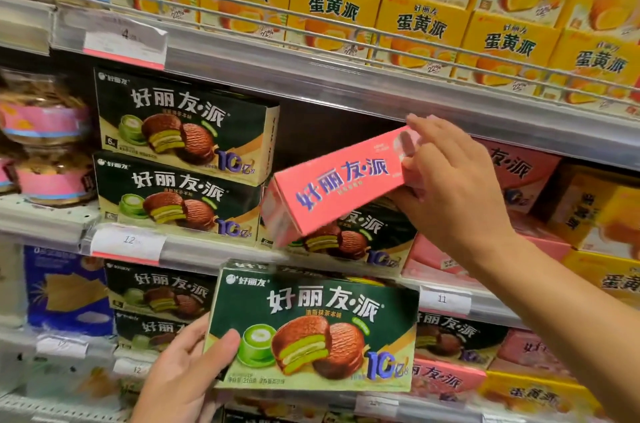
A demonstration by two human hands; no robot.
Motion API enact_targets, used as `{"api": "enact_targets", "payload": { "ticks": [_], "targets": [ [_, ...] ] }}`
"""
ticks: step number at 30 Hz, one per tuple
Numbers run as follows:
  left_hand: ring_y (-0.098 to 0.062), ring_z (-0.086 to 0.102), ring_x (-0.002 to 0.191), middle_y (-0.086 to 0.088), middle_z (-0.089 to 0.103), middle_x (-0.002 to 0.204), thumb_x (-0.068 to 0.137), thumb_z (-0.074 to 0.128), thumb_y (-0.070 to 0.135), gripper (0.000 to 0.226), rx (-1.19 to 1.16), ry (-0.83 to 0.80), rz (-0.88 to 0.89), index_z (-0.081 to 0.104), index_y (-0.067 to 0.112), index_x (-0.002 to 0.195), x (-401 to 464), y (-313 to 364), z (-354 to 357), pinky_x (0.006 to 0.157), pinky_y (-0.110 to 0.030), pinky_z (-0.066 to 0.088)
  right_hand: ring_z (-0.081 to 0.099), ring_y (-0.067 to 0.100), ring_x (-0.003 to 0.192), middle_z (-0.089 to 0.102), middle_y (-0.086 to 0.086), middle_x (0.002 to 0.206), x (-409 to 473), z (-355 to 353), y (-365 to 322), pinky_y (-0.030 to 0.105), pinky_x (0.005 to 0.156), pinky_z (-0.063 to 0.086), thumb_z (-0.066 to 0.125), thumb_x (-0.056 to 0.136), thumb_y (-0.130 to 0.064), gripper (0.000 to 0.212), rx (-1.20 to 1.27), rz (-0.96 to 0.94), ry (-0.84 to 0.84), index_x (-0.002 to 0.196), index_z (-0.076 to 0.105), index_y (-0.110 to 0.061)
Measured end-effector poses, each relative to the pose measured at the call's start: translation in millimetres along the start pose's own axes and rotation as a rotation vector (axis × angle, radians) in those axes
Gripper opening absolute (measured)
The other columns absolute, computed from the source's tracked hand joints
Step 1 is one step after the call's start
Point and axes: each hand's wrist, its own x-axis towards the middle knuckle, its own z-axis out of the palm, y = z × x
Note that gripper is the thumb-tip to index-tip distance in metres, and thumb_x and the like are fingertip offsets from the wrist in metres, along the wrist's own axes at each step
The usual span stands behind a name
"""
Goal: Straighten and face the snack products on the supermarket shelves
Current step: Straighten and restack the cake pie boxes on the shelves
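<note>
A pink box (341, 185) sits at the centre of the frame, tilted with its left end lower, in front of the middle shelf (311, 87). The right hand (450, 187) grips its right end, fingers curled over the top edge and thumb underneath. Behind it, to the left, two dark green boxes (180, 159) are stacked with their faces forward, and another green box (349, 237) stands partly hidden just below the pink one. More pink boxes (519, 170) show at the right behind the wrist.

Lower in the frame, the left hand (187, 367) holds a green box (311, 332) by its left edge, thumb on the front face, the face turned toward the camera and nearly upright. It hangs in front of the lower shelf, where further green and pink boxes are stacked.

Across the top of the frame, yellow boxes (381, 7) fill the upper shelf behind a wire rail (242, 12). Price tags (124, 38) are clipped on the shelf edges at upper left. Jars with pink bands (45, 138) stand at the far left, and a blue pack (65, 287) lies below them.
</note>
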Motion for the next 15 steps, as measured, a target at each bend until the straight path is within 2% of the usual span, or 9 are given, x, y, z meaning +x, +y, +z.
{"api": "enact_targets", "payload": {
  "ticks": [2,5,7,9,12,15],
  "targets": [
    [-0.036,0.071,0.092,-0.020,0.071,0.107,0.071,0.066,0.006,0.050,0.027,-0.012,0.004,0.062,0.008,0.120,7.4,-0.6,0.3,0.061,-0.039,0.060,0.053,0.038,0.124,0.058,0.019,0.132,4.4,-5.1,0.4,0.050,0.094,0.046,0.079,0.074,-0.023,0.049,-0.006,-0.021,-0.059,0.110,0.062,0.005],
    [-0.035,0.071,0.091,-0.018,0.072,0.107,0.068,0.070,0.009,0.055,0.067,-0.027,0.026,0.061,0.009,0.122,20.2,0.0,5.7,0.067,-0.040,0.060,0.058,0.039,0.117,0.065,0.019,0.121,10.8,-12.6,-1.5,0.049,0.089,0.047,0.081,0.072,-0.020,0.047,-0.063,-0.036,-0.090,0.109,0.064,0.004],
    [-0.032,0.072,0.084,-0.019,0.072,0.105,0.067,0.071,0.009,0.053,0.059,-0.040,0.034,0.062,0.007,0.119,26.0,-0.3,10.8,0.062,-0.038,0.059,0.057,0.038,0.116,0.067,0.016,0.118,12.3,-17.2,-3.9,0.046,0.091,0.041,0.082,0.068,-0.025,0.048,-0.120,-0.025,-0.095,0.107,0.064,-0.003],
    [-0.031,0.072,0.081,-0.020,0.072,0.105,0.068,0.071,0.009,0.050,0.035,-0.061,0.038,0.064,0.006,0.117,28.0,-0.8,14.8,0.057,-0.037,0.058,0.055,0.035,0.114,0.065,0.010,0.118,14.9,-21.0,-7.2,0.043,0.091,0.036,0.081,0.068,-0.036,0.059,-0.159,-0.027,-0.126,0.117,0.060,-0.012],
    [-0.031,0.072,0.081,-0.022,0.071,0.106,0.070,0.071,0.011,0.048,0.023,-0.081,0.039,0.064,0.007,0.117,27.0,-1.3,14.3,0.056,-0.036,0.057,0.051,0.034,0.110,0.061,0.009,0.117,22.6,-24.2,-12.4,0.044,0.088,0.037,0.065,0.075,-0.057,0.072,-0.228,-0.084,-0.220,0.135,0.051,-0.020],
    [-0.033,0.072,0.082,-0.021,0.071,0.107,0.071,0.069,0.010,0.048,0.023,-0.089,0.051,0.064,0.007,0.118,25.3,0.7,12.4,0.057,-0.037,0.058,0.051,0.034,0.107,0.058,0.011,0.116,26.2,-25.3,-16.3,0.043,0.085,0.038,0.054,0.075,-0.062,0.069,-0.201,-0.069,-0.283,0.130,0.054,-0.019]
  ]
}}
